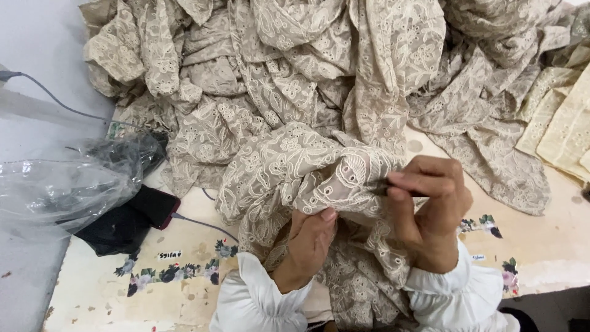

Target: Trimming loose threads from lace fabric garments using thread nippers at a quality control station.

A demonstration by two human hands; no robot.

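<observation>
beige embroidered fabric [289, 166] is bunched up near centre, lifted off the counter [553, 246] between both hands, and it runs back into a big heap of the same cloth [319, 55] filling the far side. left hand [310, 243] is underneath, thumb up against a fold, closed on the fabric and holding it taut. right hand [427, 212] is curled, fingers pinched on a thin dark tool [384, 189] whose tip sits right at an embroidered motif; can't tell if it's a needle, clipper or pick, too small. both wrists in white gathered sleeves [258, 304].

outward: left of the fabric a dark phone [158, 206] with a cable lies on the counter edge, next to a black pouch and a crumpled clear plastic bag [61, 187]. grey cable [55, 101] runs far left. paler yellow eyelet cloth [562, 123] is at far right, apart from the beige heap. counter surface has floral stickers [172, 273] along the near edge.

risk, as a judgement: the tool tip is close to the left thumb and to open eyelet work, so a slip could nick the thumb or snag and tear a thread. the weight of the heap could drag the held fold out of the left hand if tension drops. the phone cable passes under the cloth edge and could catch when the fabric shifts.
</observation>
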